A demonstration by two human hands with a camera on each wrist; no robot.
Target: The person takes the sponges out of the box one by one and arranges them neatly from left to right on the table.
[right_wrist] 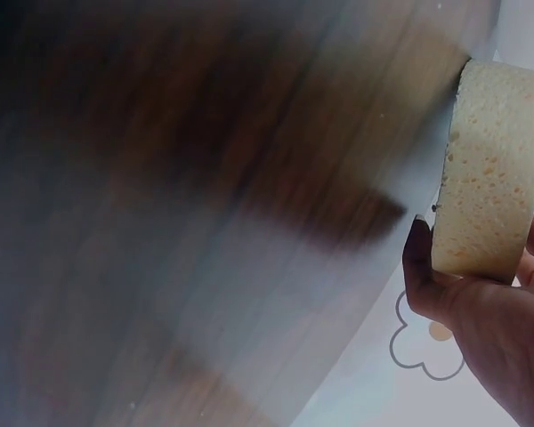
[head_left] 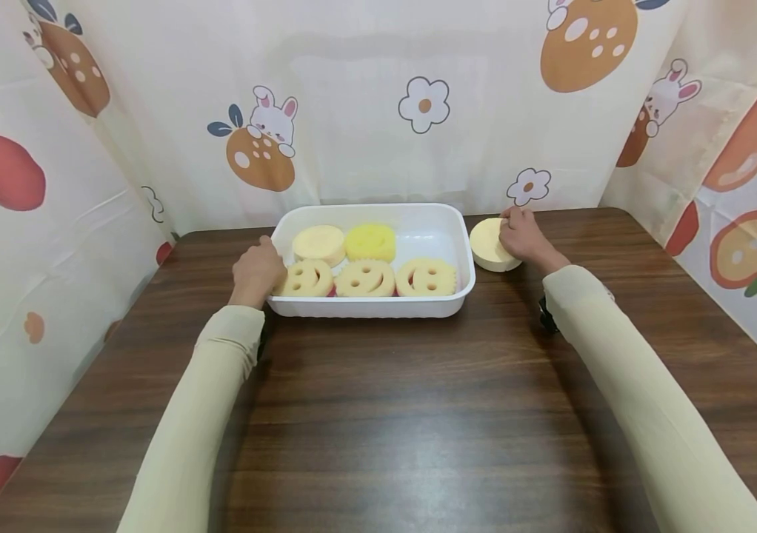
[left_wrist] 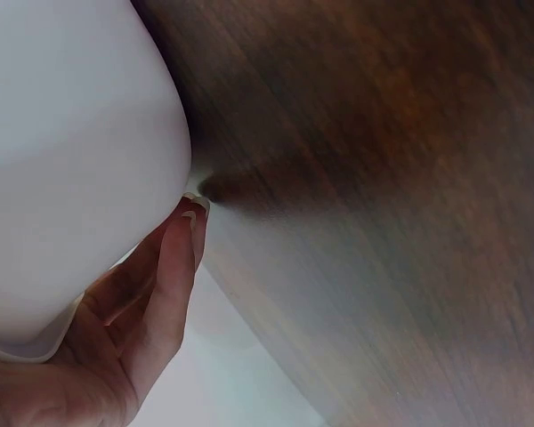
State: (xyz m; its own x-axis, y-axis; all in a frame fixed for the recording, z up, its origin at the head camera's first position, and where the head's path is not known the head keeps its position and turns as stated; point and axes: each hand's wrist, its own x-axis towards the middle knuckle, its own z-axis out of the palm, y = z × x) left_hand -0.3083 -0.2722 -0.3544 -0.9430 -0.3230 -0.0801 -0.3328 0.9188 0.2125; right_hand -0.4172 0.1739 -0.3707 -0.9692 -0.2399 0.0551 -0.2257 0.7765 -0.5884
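Fingers of right hand curled round pale round sponge | left hand straight-fingered against white tray | sponge likely light, soft (pinch by rim) | on surface

Two bare hands, long pale sleeves

The person is wearing snug, pale yellowish-beige long sleeves running down both arms to the wrists, fabric lying smooth with light creasing near the cuffs. The left hand and right hand are showing bare, no gloves or rings. Something small and dark is sitting under each wrist, at the cuffs.
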